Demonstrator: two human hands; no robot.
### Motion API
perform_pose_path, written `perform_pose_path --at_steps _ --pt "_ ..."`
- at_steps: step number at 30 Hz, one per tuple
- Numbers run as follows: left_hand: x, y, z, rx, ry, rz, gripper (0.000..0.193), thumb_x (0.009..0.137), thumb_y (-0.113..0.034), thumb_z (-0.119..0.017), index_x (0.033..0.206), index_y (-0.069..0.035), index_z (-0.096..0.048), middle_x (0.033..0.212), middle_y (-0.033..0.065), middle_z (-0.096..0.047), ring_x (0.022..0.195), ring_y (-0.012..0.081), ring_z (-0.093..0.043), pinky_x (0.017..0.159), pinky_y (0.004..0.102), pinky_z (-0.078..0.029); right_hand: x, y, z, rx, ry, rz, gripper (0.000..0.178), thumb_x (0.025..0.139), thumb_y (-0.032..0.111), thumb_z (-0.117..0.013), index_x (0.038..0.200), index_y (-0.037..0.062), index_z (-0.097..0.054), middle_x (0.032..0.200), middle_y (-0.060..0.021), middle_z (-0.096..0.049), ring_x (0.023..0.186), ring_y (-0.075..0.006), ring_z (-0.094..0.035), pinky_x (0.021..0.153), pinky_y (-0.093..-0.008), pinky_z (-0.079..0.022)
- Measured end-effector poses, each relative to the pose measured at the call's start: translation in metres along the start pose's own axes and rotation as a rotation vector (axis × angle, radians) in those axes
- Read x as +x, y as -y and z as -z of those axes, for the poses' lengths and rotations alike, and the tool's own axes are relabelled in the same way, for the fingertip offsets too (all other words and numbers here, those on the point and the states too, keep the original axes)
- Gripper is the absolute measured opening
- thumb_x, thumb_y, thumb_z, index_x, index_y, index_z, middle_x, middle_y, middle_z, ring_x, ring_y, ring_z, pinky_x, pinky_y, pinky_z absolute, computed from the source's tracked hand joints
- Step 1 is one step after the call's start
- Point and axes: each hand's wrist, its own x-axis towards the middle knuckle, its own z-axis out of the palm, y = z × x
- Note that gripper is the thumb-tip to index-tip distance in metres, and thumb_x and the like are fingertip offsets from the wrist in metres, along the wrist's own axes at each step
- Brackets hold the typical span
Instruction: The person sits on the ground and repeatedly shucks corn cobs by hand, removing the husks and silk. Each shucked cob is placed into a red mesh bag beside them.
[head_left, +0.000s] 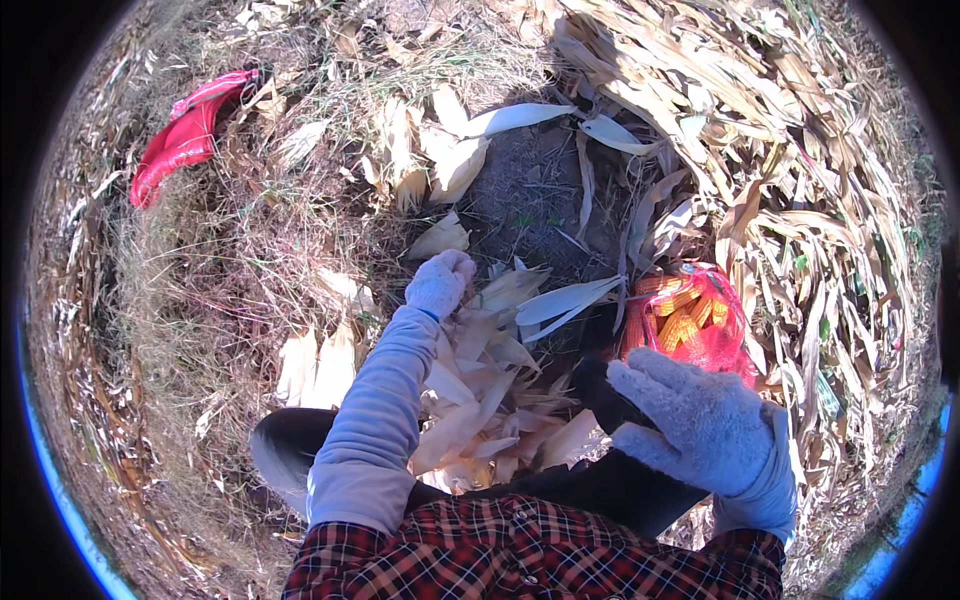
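Looking down on dry ground, largest item first: heap of dried corn stalks [800, 150] fills the upper right, leaves bent every way, apparently dumped clear of the bare dirt patch [530, 190] in the middle. Count: 1 heap, stalks too many to count.

Husk pile [480, 400] next, pale peeled leaves spread between the 2 arms and just ahead of the knees. Placement reads as drop zone: husks fall where the hands work. Loose husks also lie scattered toward the top centre; cannot count them.

Red mesh sack [700, 325] sits just right of the pile, mouth open toward the person, within easy reach of the right hand [700, 420], my read on why it sits there. Yellow corn cobs [680, 318] show through the mesh; about 6 visible, more likely hidden.

Red bag [190, 135] lies flat in the grass upper left, well apart from everything. Count: 1.

Hands: 2, both in pale knit gloves. Right hand is spread wide, fingers extended, resting on a dark trouser knee [620, 400], holding nothing. Left hand [440, 282] is stretched forward at the far edge of the husk pile, fingers curled into a loose fist; cannot tell if anything is inside it.
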Motion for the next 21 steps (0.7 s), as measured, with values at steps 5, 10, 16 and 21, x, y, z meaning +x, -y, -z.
perform_pose_path --at_steps 5,10,16,21 --pt "0.087 0.029 -0.03 0.041 -0.045 -0.124 0.037 0.1 -0.034 -0.059 0.128 -0.012 -0.065 0.121 0.0214 -0.069 0.118 0.04 -0.064 0.1 0.0461 -0.051 0.016 -0.001 -0.035 0.043 0.255 0.128 0.05 0.094 0.04 -0.068 0.13 0.0082 -0.055 0.101 -0.0094 -0.06 0.08 -0.0281 -0.069 0.059 -0.042 -0.055" --pt "0.169 0.073 -0.028 -0.261 -0.531 0.003 0.033 0.096 -0.016 -0.059 0.125 -0.001 -0.058 0.113 0.0216 -0.07 0.104 0.0374 -0.068 0.092 0.0461 -0.053 0.038 -0.011 -0.032 0.063 0.287 0.063 0.048 0.091 0.041 -0.07 0.125 0.0089 -0.056 0.097 -0.0072 -0.06 0.077 -0.0276 -0.069 0.059 -0.0415 -0.054" --pt "0.218 0.14 0.006 -0.597 -0.168 0.417 0.045 0.096 -0.028 -0.061 0.132 -0.001 -0.057 0.107 0.0216 -0.073 0.087 0.0329 -0.073 0.085 0.0422 -0.058 0.055 -0.023 -0.034 0.076 0.36 0.091 0.05 0.091 0.04 -0.07 0.126 0.0092 -0.055 0.095 -0.0064 -0.06 0.076 -0.0245 -0.07 0.056 -0.0398 -0.055" --pt "0.223 0.143 0.007 -0.011 -0.135 0.377 0.051 0.1 -0.045 -0.057 0.122 0.0 -0.067 0.123 0.0278 -0.068 0.117 0.044 -0.064 0.101 0.0509 -0.05 0.058 -0.027 -0.04 0.049 0.368 0.139 0.054 0.091 0.041 -0.07 0.129 0.0074 -0.055 0.1 -0.008 -0.062 0.078 -0.0227 -0.071 0.055 -0.0403 -0.057"
